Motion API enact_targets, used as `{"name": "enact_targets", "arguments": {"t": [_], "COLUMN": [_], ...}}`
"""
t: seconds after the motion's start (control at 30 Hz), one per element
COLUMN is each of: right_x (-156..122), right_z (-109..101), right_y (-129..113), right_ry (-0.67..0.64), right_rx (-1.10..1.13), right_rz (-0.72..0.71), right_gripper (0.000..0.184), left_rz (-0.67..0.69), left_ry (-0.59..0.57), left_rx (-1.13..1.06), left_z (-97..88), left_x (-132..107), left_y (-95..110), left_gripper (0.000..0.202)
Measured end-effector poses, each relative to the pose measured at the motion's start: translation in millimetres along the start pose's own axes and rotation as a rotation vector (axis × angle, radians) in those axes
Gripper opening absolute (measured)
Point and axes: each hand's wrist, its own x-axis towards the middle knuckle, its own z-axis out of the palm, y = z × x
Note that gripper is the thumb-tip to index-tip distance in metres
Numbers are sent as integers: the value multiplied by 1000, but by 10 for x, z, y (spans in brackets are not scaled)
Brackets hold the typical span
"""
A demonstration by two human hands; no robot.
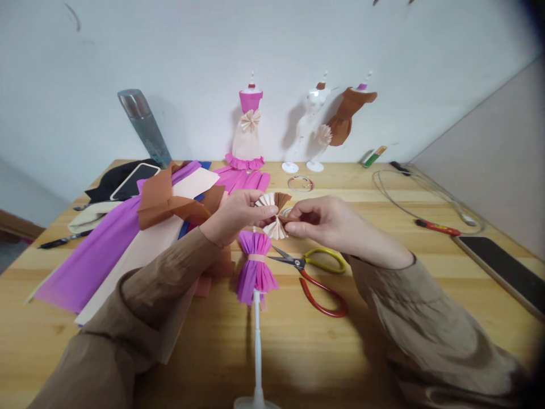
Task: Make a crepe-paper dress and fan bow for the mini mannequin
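Between my two hands is a pleated paper bow (276, 227), part cream and part brown, its folds fanned out. My left hand (238, 213) pinches its left side with thumb and fingers. From the right, the thumb and forefinger of my right hand (323, 222) close on the brown part near its middle. Just below stands a small mannequin (257, 335) on a white pole, dressed in purple and pink crepe paper (256, 272) with a peach band round the waist. Scissors (304, 263) with one yellow and one red handle lie with blades apart beside it.
Crepe paper sheets (102, 250) in several colours pile up at left, near a phone (135, 180) and a leaning bottle (145, 128). Small mannequins in paper dresses (247, 136) stand along the wall. At right are a cable (383, 196), a red tool (437, 227) and another phone (502, 272).
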Motion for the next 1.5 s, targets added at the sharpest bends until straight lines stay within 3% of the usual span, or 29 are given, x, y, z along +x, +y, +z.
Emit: {"name": "enact_targets", "arguments": {"t": [0.2,0.3,0.47,0.67,0.83,0.97,1.17,1.23,1.37,1.5], "right_x": [15,10,13,27,50,77,87,82,70,62], "right_z": [38,24,9,11,48,94,93,88,82,77], "right_y": [52,16,-25,-21,-14,-17,-17,-22,-25,-13], "right_ry": [73,77,84,115,108,203,255,256,243,243], "right_rx": [41,78,128,166,263,297,334,350,356,349], "right_rz": [-28,-27,19,69,60,106,98,82,47,29], "right_gripper": [25,26,27,29,20,19,21,22,22,22], "left_rz": [10,22,48,66,86,135,149,119,21,-8], "left_ry": [-57,-28,-33,-16,-8,13,51,14,-181,-221], "left_rx": [-57,-72,81,213,277,349,121,-12,-190,-228], "left_z": [-9,7,33,47,55,38,26,27,11,-8], "left_x": [3,0,-22,-27,-25,1,47,53,47,25], "left_y": [4,-6,15,31,24,-2,-49,-60,-54,-8], "left_gripper": [25,28,16,22,18,17,48,54,47,42]}}
